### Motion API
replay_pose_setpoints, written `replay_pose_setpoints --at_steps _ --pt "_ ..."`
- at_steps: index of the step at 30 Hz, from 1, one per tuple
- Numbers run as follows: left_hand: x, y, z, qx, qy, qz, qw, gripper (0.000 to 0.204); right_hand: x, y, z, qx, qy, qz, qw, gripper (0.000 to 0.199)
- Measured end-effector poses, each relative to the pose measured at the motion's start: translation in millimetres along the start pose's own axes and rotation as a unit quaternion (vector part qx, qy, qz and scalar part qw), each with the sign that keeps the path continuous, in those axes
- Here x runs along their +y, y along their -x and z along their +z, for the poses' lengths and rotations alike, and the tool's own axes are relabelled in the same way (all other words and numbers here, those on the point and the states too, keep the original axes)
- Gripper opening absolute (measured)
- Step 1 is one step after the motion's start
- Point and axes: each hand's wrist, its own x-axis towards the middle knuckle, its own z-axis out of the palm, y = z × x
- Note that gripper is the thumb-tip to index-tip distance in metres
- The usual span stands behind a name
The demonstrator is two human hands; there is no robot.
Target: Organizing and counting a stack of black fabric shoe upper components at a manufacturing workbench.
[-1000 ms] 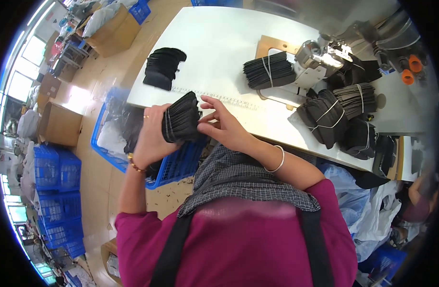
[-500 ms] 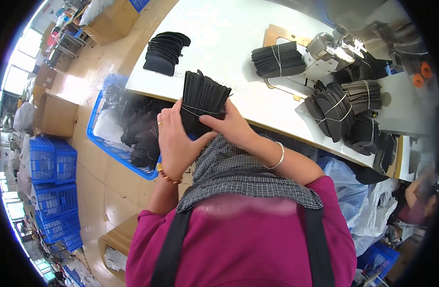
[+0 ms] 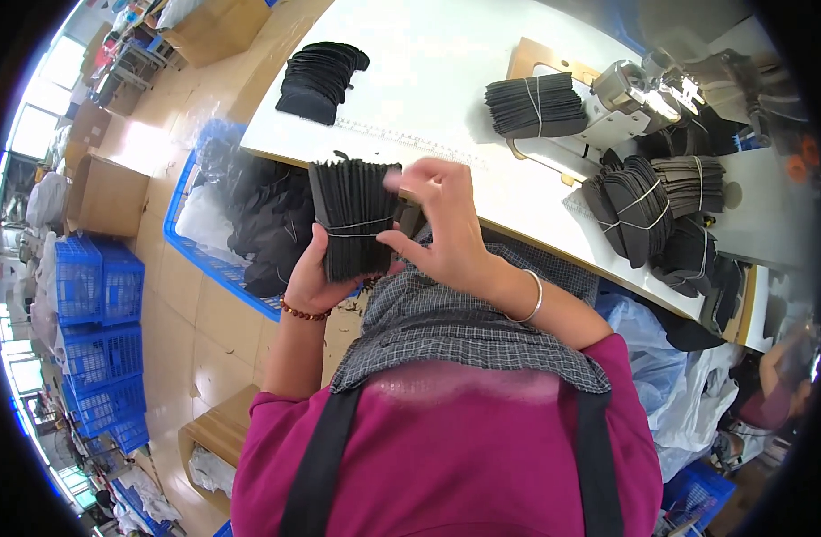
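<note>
A bundle of thin black fabric pieces [image 3: 352, 201], bound round the middle by a pale band, stands upright in front of me. My left hand [image 3: 316, 279] grips it from below and the left side, its fingers mostly hidden behind. Beside the bundle's right edge is my right hand [image 3: 453, 224], with bent fingers lifted off and thumb apart from them. The thumb tip reaches the bundle's edge near the band; whether it touches, I cannot tell. The index fingertip is smeared by motion. A loose stack of black pieces [image 3: 321, 82] lies on the white table [image 3: 410, 72] beyond.
A banded black bundle [image 3: 535, 106] rests by a metal sewing machine [image 3: 629, 94]. More banded bundles [image 3: 629, 206] lie at the table's right. A blue basket [image 3: 182, 215] of black scraps stands left of the table. Blue crates [image 3: 106, 349] are stacked on the floor.
The bundle has moved slightly left and down. My left hand has shifted from its side to under it. My right hand has let go and lifted its fingers away.
</note>
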Motion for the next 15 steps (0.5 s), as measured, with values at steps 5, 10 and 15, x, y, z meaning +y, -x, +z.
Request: replay_pose_setpoints --at_steps 5,10,15 --pt "-11.9 6.6 2.1 0.120 -0.028 0.043 0.991 0.070 -3.2 -4.1 16.1 0.000 0.088 -0.102 0.991 0.024" --pt "-8.3 6.4 7.2 0.123 -0.114 0.072 0.983 0.067 -1.7 -0.6 15.9 -0.060 0.095 -0.112 0.987 0.024" --pt "20.2 11.1 -0.3 0.188 -0.212 0.094 0.954 0.075 -2.4 3.8 -1.7 -0.168 -0.343 0.178 0.907 0.012"
